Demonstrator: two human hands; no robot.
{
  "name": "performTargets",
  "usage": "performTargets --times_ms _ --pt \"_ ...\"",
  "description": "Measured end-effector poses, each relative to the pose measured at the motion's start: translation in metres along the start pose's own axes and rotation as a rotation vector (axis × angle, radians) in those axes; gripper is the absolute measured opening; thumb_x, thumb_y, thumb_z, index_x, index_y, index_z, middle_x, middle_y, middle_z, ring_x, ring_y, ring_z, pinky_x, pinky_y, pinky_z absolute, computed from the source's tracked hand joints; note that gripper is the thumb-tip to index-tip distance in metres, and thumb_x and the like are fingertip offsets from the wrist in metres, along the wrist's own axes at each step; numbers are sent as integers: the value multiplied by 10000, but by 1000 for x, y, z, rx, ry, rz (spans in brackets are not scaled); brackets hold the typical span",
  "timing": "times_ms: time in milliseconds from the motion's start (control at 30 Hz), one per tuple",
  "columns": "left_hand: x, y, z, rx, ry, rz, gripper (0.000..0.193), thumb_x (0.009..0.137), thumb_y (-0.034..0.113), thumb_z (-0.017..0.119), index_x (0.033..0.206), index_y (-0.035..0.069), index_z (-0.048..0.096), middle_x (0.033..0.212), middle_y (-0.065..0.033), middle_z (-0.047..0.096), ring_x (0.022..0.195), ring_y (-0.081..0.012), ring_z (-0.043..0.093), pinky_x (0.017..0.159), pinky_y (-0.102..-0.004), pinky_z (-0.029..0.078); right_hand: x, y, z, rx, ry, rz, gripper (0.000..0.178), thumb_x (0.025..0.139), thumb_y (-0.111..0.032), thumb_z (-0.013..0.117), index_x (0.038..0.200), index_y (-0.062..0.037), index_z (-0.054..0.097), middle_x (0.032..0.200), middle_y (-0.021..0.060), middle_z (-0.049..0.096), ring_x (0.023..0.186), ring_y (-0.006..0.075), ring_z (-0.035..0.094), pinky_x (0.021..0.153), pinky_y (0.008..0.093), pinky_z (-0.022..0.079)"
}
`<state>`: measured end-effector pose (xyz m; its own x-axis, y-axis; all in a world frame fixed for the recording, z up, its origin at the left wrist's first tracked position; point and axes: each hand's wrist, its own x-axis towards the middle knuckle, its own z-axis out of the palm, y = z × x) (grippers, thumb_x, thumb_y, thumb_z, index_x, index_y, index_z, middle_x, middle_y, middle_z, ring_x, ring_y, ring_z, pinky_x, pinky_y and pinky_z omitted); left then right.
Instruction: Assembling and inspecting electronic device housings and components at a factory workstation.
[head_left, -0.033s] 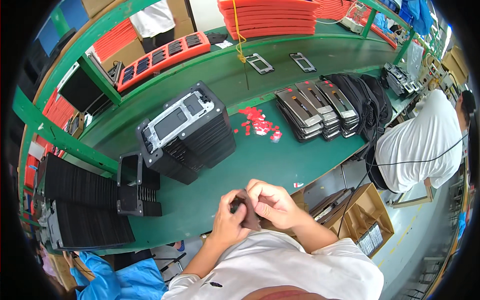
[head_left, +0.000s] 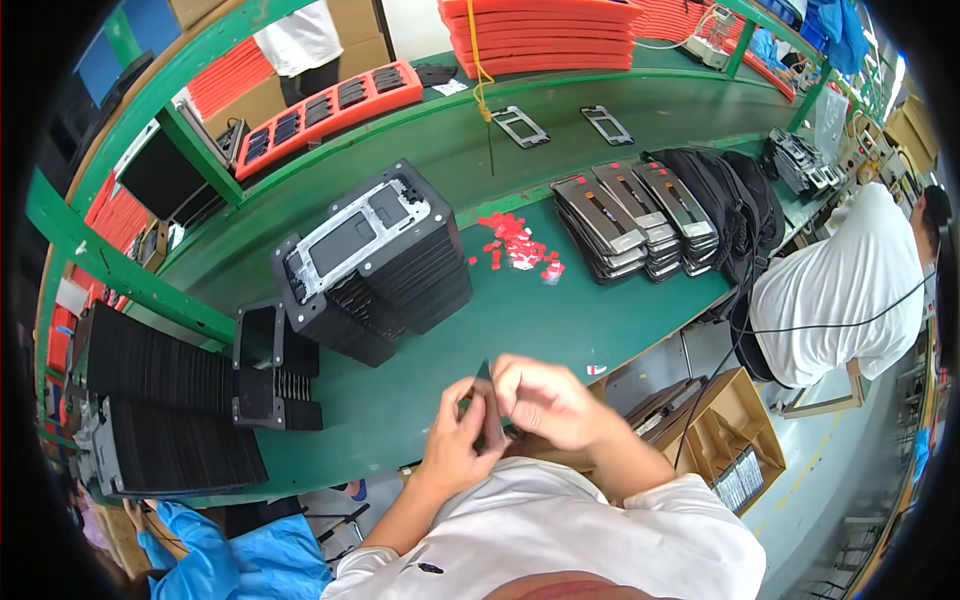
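Observation:
Close to my body, past the bench's front edge, my left hand [head_left: 462,435] grips a thin, dark flat panel [head_left: 491,415] seen nearly edge-on. The panel resembles the phone screen panels on the bench. My right hand [head_left: 548,405] is at the panel's right side with its fingers bent; motion smears it, and whether it pinches the edge is unclear. Beyond the hands lie many small red and white tabs [head_left: 515,242] on the green bench [head_left: 420,400]. Right of them are stacked phone screen panels [head_left: 610,220], several with red tabs on top.
Left stand tall stacks of black trays [head_left: 420,270], a metal phone frame [head_left: 350,240] on top. More black stacks [head_left: 170,400] line the left edge. Behind runs a green conveyor [head_left: 400,150] carrying two frames. Right are a black bag [head_left: 715,200], a divided cardboard box [head_left: 735,430] and a co-worker [head_left: 840,290].
The panel has turned more edge-on and upright in my left hand. My right hand has shifted slightly and its fingers have blurred.

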<state>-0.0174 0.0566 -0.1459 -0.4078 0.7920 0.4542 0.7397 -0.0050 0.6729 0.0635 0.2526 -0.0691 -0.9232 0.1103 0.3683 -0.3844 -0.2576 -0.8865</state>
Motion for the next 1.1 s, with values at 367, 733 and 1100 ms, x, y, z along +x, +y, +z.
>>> performTargets --times_ms 367,733,1100 --pt "28 13 -36 -1051 134 -266 911 1025 649 484 1664 79 172 1564 -262 427 1125 -317 665 781 -407 620 120 23 -113 -1694 121 -185 93 898 -94 717 949 -38 661 884 121 695 785 308 673 688 404 530" --pt "71 32 -128 -1107 251 -88 983 1009 780 225 1636 22 227 1555 -284 453 1070 -353 697 686 -404 632 167 -70 25 -208 -770 196 399 958 -42 658 1356 -31 668 807 14 720 664 83 639 642 246 513" --pt "112 37 -210 31 488 -146 745 947 326 749 1554 7 457 1345 -165 639 1041 -212 649 864 -292 524 216 -60 -26 -615 -151 -203 374 1024 -187 658 1368 -40 660 983 47 736 825 78 646 714 254 522"
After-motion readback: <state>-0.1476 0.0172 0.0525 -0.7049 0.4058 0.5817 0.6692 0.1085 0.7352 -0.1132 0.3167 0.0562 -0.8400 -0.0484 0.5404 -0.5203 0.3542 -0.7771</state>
